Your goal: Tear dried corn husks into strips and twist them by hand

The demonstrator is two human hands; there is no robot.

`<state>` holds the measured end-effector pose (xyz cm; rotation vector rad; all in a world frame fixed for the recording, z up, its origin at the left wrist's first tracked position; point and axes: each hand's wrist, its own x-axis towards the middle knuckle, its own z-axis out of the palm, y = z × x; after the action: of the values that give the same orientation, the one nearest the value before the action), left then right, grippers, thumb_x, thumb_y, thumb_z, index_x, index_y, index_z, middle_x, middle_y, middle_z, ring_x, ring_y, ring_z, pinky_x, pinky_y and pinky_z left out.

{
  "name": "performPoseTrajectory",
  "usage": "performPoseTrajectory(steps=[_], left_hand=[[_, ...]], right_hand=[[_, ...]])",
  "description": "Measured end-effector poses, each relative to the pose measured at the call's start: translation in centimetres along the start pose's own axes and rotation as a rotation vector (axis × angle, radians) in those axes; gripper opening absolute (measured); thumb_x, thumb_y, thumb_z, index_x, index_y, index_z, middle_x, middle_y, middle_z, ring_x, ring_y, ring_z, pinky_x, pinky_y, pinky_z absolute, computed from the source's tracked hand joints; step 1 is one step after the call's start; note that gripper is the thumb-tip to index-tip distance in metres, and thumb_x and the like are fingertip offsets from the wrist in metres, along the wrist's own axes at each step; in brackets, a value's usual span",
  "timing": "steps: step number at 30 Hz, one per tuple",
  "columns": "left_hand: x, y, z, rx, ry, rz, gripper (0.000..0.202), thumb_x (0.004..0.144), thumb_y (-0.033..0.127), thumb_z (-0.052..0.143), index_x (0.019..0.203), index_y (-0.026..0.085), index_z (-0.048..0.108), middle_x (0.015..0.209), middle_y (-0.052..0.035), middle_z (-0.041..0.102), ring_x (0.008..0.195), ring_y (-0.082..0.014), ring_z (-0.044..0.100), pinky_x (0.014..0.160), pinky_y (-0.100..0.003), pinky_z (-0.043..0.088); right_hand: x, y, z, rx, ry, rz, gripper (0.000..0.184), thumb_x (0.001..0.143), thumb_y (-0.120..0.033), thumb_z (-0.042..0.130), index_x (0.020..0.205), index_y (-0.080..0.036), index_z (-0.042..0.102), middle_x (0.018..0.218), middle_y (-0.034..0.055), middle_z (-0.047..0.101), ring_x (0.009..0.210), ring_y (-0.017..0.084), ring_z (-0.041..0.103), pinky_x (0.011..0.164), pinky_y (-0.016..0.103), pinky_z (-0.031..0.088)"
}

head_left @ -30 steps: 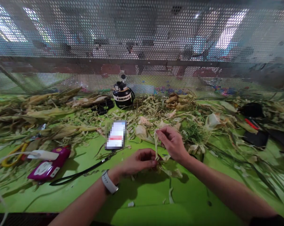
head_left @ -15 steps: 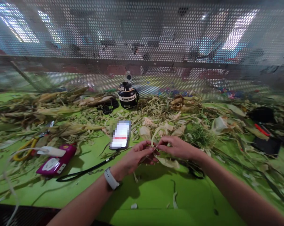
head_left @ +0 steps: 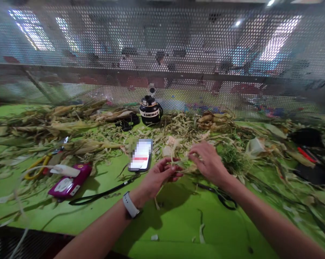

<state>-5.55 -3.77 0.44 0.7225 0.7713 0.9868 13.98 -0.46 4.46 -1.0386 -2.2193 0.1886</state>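
Note:
My left hand (head_left: 162,173), with a pale watch strap on the wrist, pinches a thin strip of pale corn husk (head_left: 173,151) between thumb and fingers. The strip stands up and curves above the fingertips. To its right my right hand (head_left: 209,163) is raised a little off the table, its fingers curled in toward the thumb. Whatever those fingertips hold, if anything, is too small to make out. Below the right hand lies a pair of dark-handled scissors (head_left: 224,198), partly hidden by the wrist. A phone (head_left: 141,154) with a lit screen rests left of the hands.
Dried corn husks (head_left: 73,126) and scraps litter the green table (head_left: 178,219). A black "ENERGY" bottle (head_left: 150,112) stands before a perforated metal screen (head_left: 97,43). Green threads (head_left: 232,156) lie at right. A purple power bank (head_left: 69,183), a cable and yellow-handled scissors (head_left: 38,167) are at left.
My right hand has moved away from my left, up and to the right, uncovering more of the dark scissors. The left hand keeps its pinch on the husk strip. The view has shifted slightly.

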Motion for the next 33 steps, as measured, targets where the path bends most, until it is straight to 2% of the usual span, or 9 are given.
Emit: performPoseTrajectory(steps=[2, 3, 6, 8, 12, 14, 18, 28, 33], left_hand=[[0.0, 0.0, 0.3, -0.069, 0.048, 0.071, 0.036, 0.066, 0.026, 0.078, 0.096, 0.018, 0.059, 0.089, -0.0028, 0.072, 0.079, -0.0139, 0.067, 0.074, -0.026, 0.05], [0.1, -0.1, 0.4, -0.098, 0.073, 0.108, 0.034, 0.067, 0.025, 0.077, 0.096, 0.018, 0.059, 0.091, -0.0028, 0.072, 0.081, -0.014, 0.067, 0.077, -0.027, 0.05], [0.2, -0.4, 0.7, -0.156, 0.136, 0.203, 0.036, 0.068, 0.021, 0.076, 0.1, 0.019, 0.058, 0.093, -0.0018, 0.071, 0.088, -0.0126, 0.066, 0.084, -0.026, 0.048], [0.2, -0.8, 0.9, -0.177, 0.16, 0.232, 0.041, 0.067, 0.017, 0.076, 0.102, 0.02, 0.056, 0.094, -0.0011, 0.071, 0.091, -0.0123, 0.065, 0.085, -0.024, 0.047], [0.2, -1.4, 1.2, -0.199, 0.165, 0.22, 0.045, 0.064, 0.016, 0.077, 0.103, 0.021, 0.056, 0.09, 0.001, 0.071, 0.086, -0.0124, 0.065, 0.078, -0.022, 0.049], [0.2, -1.5, 1.3, -0.2, 0.161, 0.21, 0.044, 0.063, 0.016, 0.077, 0.102, 0.02, 0.056, 0.088, 0.0011, 0.071, 0.083, -0.0122, 0.066, 0.075, -0.022, 0.05], [0.2, -1.4, 1.5, -0.166, 0.164, 0.206, 0.038, 0.063, 0.017, 0.077, 0.097, 0.018, 0.06, 0.092, -0.0025, 0.071, 0.088, -0.0143, 0.066, 0.079, -0.023, 0.05], [-0.1, -0.4, 1.2, -0.07, 0.147, 0.147, 0.042, 0.066, 0.018, 0.076, 0.106, 0.015, 0.062, 0.091, -0.0055, 0.073, 0.092, -0.0161, 0.066, 0.083, -0.025, 0.049], [-0.7, 0.5, 1.4, -0.044, 0.209, 0.152, 0.036, 0.062, 0.02, 0.079, 0.095, 0.015, 0.068, 0.093, -0.0068, 0.074, 0.091, -0.0191, 0.067, 0.085, -0.029, 0.05]], right_hand=[[-0.6, -0.9, 0.1, -0.026, 0.173, -0.002, 0.015, 0.087, -0.026, 0.051, 0.077, -0.018, 0.058, 0.076, 0.0064, 0.061, 0.074, 0.019, 0.051, 0.072, 0.033, 0.038], [-0.9, -1.4, 0.4, -0.007, 0.153, -0.006, 0.018, 0.087, -0.026, 0.051, 0.072, -0.018, 0.057, 0.067, 0.0043, 0.058, 0.066, 0.017, 0.049, 0.065, 0.03, 0.037], [-2.2, -2.7, 2.3, 0.115, -0.228, 0.094, 0.029, 0.087, -0.031, 0.05, 0.062, -0.017, 0.054, 0.057, 0.0004, 0.052, 0.053, 0.012, 0.043, 0.053, 0.026, 0.031], [-2.7, -3.1, 4.0, 0.312, -0.368, 0.243, 0.03, 0.087, -0.034, 0.049, 0.064, -0.016, 0.056, 0.058, -0.0003, 0.053, 0.052, 0.011, 0.045, 0.051, 0.024, 0.031], [-2.6, -3.1, 6.1, 0.838, -0.409, 0.46, 0.028, 0.084, -0.04, 0.051, 0.076, -0.014, 0.058, 0.068, 0.0011, 0.06, 0.06, 0.012, 0.052, 0.055, 0.023, 0.039], [-2.4, -3.0, 6.5, 0.977, -0.376, 0.54, 0.03, 0.08, -0.044, 0.055, 0.075, -0.014, 0.056, 0.063, -0.0004, 0.058, 0.056, 0.01, 0.051, 0.053, 0.023, 0.04], [-2.4, -3.0, 6.7, 1.016, -0.362, 0.607, 0.033, 0.077, -0.048, 0.058, 0.068, -0.016, 0.053, 0.054, -0.0035, 0.053, 0.048, 0.008, 0.047, 0.049, 0.022, 0.038], [-3.4, -3.0, 5.5, 1.014, -0.612, 0.571, 0.028, 0.082, -0.041, 0.057, 0.07, -0.017, 0.052, 0.058, -0.0035, 0.056, 0.052, 0.008, 0.051, 0.053, 0.022, 0.041], [-3.9, -3.4, 4.8, 0.994, -0.736, 0.557, 0.028, 0.085, -0.039, 0.055, 0.071, -0.016, 0.053, 0.061, -0.0027, 0.059, 0.054, 0.008, 0.052, 0.055, 0.02, 0.041]])
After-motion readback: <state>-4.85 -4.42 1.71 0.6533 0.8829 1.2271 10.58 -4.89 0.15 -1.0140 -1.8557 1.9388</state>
